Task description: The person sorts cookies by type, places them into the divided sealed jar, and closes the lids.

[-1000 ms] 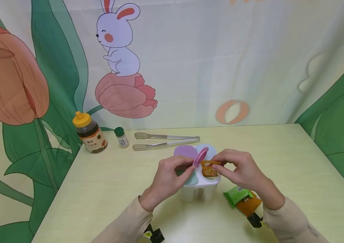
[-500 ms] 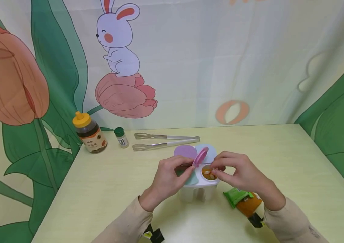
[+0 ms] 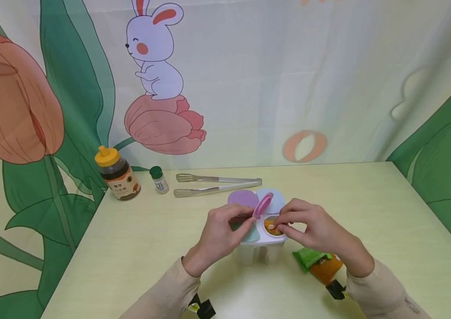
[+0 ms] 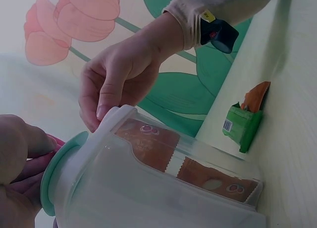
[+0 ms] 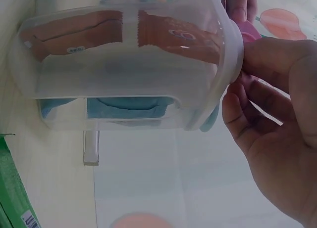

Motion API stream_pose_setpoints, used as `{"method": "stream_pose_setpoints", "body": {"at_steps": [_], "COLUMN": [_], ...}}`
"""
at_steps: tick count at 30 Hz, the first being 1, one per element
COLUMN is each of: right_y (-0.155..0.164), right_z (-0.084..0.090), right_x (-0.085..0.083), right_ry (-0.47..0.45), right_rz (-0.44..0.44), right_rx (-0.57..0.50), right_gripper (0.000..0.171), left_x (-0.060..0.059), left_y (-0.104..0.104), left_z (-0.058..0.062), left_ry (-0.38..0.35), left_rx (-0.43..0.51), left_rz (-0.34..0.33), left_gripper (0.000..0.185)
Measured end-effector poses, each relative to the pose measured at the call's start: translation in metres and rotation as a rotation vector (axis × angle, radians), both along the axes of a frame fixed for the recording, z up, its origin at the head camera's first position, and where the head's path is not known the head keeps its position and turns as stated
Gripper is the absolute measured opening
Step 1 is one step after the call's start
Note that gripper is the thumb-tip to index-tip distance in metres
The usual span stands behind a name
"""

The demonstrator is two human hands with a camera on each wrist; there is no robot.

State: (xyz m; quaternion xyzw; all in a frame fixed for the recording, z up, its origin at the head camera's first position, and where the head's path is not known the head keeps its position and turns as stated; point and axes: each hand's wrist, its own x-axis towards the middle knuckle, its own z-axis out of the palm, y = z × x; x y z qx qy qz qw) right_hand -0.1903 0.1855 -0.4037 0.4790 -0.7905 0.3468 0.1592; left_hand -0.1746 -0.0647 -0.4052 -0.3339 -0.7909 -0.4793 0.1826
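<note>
A clear container [image 3: 248, 255] with a white top and round flip lids in purple [image 3: 243, 199], blue [image 3: 271, 200] and green [image 3: 252, 234] stands before me. My left hand [image 3: 225, 230] pinches the raised pink lid [image 3: 264, 205] at its base and holds it up. My right hand [image 3: 309, 223] has its fingertips at the uncovered opening, over an orange packet [image 3: 270, 228] inside; whether they grip it is hidden. Through the wall in the left wrist view, one brown-orange packet [image 4: 153, 145] lies above another packet [image 4: 213, 181]. A blue packet [image 5: 130, 107] shows in another compartment.
A green packet [image 3: 308, 258] overlaps an orange packet [image 3: 326, 269] beside my right forearm. Metal tongs [image 3: 219, 179] lie behind the container. A small green-capped jar [image 3: 159, 180] and a brown bottle with a yellow cap [image 3: 117, 174] stand at the back left.
The orange packet, earlier sticking up from the opening in my right fingers, has gone down into the compartment. My right fingertips have lowered to the opening. The left hand stays put.
</note>
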Motion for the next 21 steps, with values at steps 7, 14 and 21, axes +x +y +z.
{"method": "stream_pose_setpoints", "body": {"at_steps": [7,14,21], "right_y": [0.0012,0.0029,0.0077], "right_z": [-0.0011,-0.0015,0.0000], "right_x": [-0.0010,0.0007,0.0014], "right_ry": [0.038,-0.024,-0.065], "right_rz": [0.015,-0.013,-0.031], "right_rx": [0.094,0.089,0.019], "right_gripper": [0.014,0.014,0.021], "left_x": [-0.0001,-0.0004,0.0005], "left_y": [0.0005,0.0007,0.0002], "left_z": [-0.0002,-0.0003,0.0008], "left_ry": [-0.002,0.002,-0.013], "left_rx": [0.004,-0.001,-0.013], "left_rz": [-0.004,-0.007,0.006], "left_gripper": [0.016,0.016,0.017]}}
